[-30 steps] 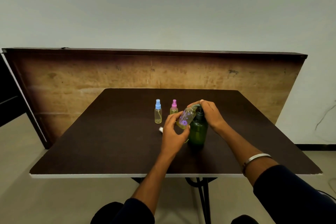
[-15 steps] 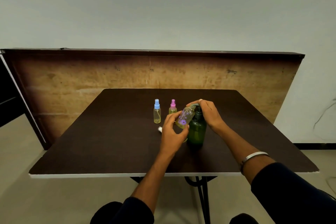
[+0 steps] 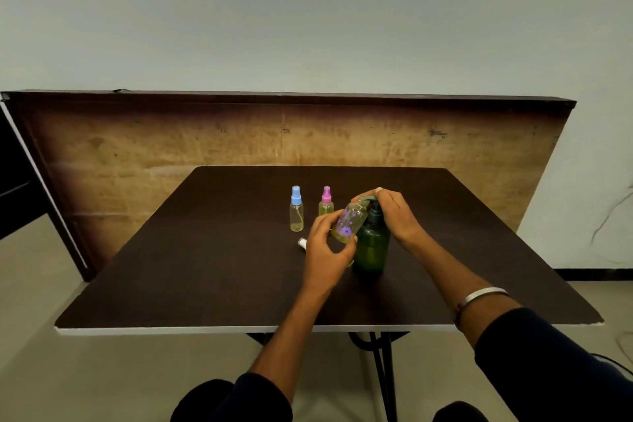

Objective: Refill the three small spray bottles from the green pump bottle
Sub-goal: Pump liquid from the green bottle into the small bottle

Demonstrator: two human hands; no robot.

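A dark green pump bottle stands near the middle of the table. My right hand lies over its pump head, fingers curled round the nozzle. My left hand grips a small clear bottle with purple flowers, uncapped and tilted, its mouth up at the nozzle. A little yellow liquid sits in its bottom. Behind stand a blue-capped spray bottle and a pink-capped one, both upright. A white cap piece lies on the table just left of my left hand.
A large wooden board leans upright behind the table's far edge. The table's white front edge runs close to my lap. A dark opening lies at far left.
Hardly anything differs: both hands keep their hold on the flowered bottle and the pump head. The view has shifted very slightly.
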